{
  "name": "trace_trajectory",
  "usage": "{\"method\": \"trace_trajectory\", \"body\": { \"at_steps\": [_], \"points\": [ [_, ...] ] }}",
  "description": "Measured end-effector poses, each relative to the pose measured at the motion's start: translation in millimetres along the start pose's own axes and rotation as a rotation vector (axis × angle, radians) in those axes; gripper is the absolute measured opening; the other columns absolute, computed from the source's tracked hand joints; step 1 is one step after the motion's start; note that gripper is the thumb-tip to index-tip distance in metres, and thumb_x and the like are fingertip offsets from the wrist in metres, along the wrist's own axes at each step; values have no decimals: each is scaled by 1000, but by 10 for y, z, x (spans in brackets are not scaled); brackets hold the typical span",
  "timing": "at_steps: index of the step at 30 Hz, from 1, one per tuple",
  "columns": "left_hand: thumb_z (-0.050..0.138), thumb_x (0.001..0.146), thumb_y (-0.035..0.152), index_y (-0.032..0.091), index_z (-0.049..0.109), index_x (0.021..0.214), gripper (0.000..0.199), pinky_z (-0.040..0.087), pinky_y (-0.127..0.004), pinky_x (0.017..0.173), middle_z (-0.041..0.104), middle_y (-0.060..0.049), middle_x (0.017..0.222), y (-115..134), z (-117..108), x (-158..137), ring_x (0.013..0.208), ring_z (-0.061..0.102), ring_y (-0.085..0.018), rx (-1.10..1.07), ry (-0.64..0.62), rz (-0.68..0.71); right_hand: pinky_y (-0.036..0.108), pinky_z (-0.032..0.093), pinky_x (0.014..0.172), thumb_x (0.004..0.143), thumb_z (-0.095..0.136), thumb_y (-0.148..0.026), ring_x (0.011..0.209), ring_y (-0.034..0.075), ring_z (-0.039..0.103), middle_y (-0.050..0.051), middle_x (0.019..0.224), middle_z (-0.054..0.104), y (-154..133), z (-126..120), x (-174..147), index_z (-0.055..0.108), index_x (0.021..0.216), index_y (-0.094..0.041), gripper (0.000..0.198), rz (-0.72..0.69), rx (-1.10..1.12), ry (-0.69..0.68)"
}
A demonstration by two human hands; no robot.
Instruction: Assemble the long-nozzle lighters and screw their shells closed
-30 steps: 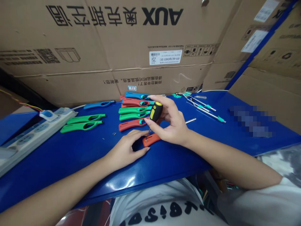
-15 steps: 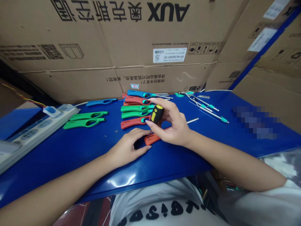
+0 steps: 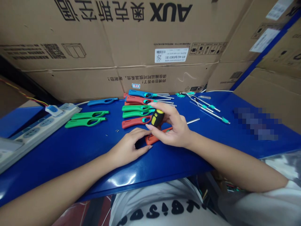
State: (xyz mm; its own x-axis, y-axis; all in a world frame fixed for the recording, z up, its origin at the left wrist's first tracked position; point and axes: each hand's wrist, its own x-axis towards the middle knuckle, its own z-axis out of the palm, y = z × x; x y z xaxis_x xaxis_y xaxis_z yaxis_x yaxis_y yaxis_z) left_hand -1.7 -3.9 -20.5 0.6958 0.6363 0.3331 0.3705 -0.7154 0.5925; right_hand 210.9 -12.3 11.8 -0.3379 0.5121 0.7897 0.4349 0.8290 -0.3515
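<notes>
The big blue table [image 3: 160, 166] is a flat, hard place to press on, so the work should rest right against it. On it, close to the person and between the two hands, lies the orange lighter [image 3: 154, 139]. It is long and thin and lies on a slant: its fat handle end is at the left, and its shiny metal rod points right and a bit away from the person. The left hand [image 3: 128, 146] pinches that handle end, thumb on the near side and fingers on the far side; a snug hold should stop it from spinning. The right hand [image 3: 175, 130] has its thumb and fingers wrapped around the black and yellow screwdriver [image 3: 157, 117]. The screwdriver leans, top to the right, with its tip at the handle end. Standing it straighter, pushing down softly and turning slowly would likely help it not slip.
</notes>
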Motion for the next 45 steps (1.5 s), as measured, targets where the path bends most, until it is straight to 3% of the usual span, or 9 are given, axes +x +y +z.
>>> {"method": "trace_trajectory", "body": {
  "at_steps": [5,12,16,19,26,31,37,42,45],
  "points": [
    [69,89,25,20,68,118,29,52,-41,99,71,-8,120,7,5,0,111,65,-26,1,3,-6,37,64,81,96,58,-34,121,26,63,10,147,52,-4,-25,14,30,150,-31,61,-43,-51,-73],
    [70,88,24,19,66,120,33,51,-43,101,70,-11,119,59,9,29,112,64,-27,-41,5,-28,36,59,87,96,51,-22,105,22,68,12,149,51,-123,-174,286,30,151,-25,58,50,37,-279],
    [70,88,22,20,66,123,36,51,-44,101,70,-10,119,76,15,34,112,64,-27,-48,4,-28,33,56,76,95,60,-34,94,24,71,9,118,71,-118,-190,416,53,134,-22,41,61,-231,-351],
    [69,88,20,21,62,129,41,47,-45,107,68,-10,125,72,22,29,117,62,-27,-72,-3,-12,30,53,69,92,64,-49,84,24,72,7,101,76,-97,-171,443,59,131,-22,48,34,-375,-331],
    [70,87,21,18,64,121,35,51,-41,101,70,-10,116,56,31,11,111,63,-26,-78,-3,-20,35,55,93,104,37,-28,119,23,65,8,150,54,-111,-194,505,32,156,-23,52,-29,-126,-440],
    [70,85,17,20,62,129,45,47,-46,107,66,-12,130,39,42,0,122,60,-29,-101,19,8,34,56,72,91,64,-54,82,25,74,8,102,78,-100,-147,525,65,123,-21,46,-122,-345,-273],
    [71,87,21,15,64,124,39,50,-42,103,70,-13,118,48,30,2,113,62,-28,-95,7,-10,32,56,83,104,37,-26,97,19,72,8,122,72,-140,-149,590,56,138,-21,39,-86,-81,-340],
    [70,88,21,19,61,130,43,46,-44,108,68,-11,124,50,26,7,121,59,-27,-88,-25,-16,30,53,70,93,63,-50,74,19,71,4,87,77,-112,-182,592,72,103,-20,33,-131,-325,-222],
    [71,88,22,18,62,128,41,47,-43,106,69,-10,122,54,26,5,117,60,-26,-87,-29,-16,32,55,81,102,48,-42,100,22,71,9,117,74,-120,-201,599,65,123,-20,35,-95,-271,-287]
  ]
}}
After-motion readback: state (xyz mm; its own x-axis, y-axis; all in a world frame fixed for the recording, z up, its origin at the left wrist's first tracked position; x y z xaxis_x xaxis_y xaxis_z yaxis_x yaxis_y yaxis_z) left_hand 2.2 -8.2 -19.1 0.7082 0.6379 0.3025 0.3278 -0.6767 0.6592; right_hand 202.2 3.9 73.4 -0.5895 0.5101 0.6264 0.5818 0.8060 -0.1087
